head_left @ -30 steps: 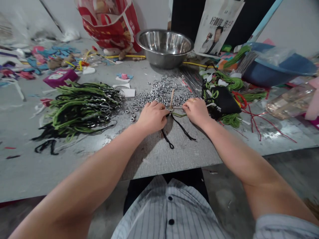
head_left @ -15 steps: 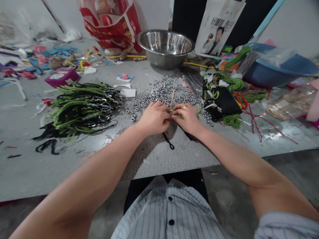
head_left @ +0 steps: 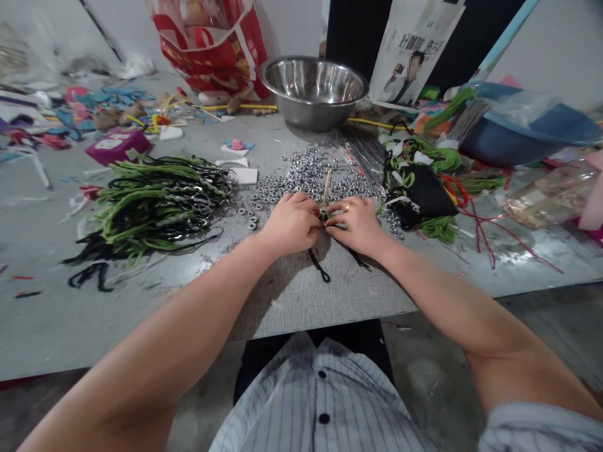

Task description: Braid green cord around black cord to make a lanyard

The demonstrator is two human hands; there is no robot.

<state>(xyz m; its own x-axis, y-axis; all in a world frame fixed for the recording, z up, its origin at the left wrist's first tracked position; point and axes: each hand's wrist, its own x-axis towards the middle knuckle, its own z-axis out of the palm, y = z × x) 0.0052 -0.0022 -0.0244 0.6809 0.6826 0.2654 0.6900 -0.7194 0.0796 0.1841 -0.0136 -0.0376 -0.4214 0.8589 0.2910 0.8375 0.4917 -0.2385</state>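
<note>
My left hand (head_left: 289, 223) and my right hand (head_left: 357, 223) meet at the middle of the grey table (head_left: 292, 295), fingers pinched together on a knot of green and black cord (head_left: 325, 215). Two black cord ends (head_left: 319, 269) trail toward me below the hands. A thin wooden stick (head_left: 326, 186) stands upright just behind the fingertips. A spread of small metal nuts (head_left: 306, 172) lies right behind the hands. My right hand wears a gold ring.
A pile of finished green and black cords (head_left: 155, 201) lies at the left. A steel bowl (head_left: 313, 88) stands at the back. A black pouch with green cord bundles (head_left: 421, 188), a blue basin (head_left: 522, 125) and a clear plastic bottle (head_left: 549, 198) are at the right. A red bag (head_left: 207, 44) stands behind.
My right hand moved left to join the left hand at the stick; both now pinch the cord close together. The left hand hardly moved.
</note>
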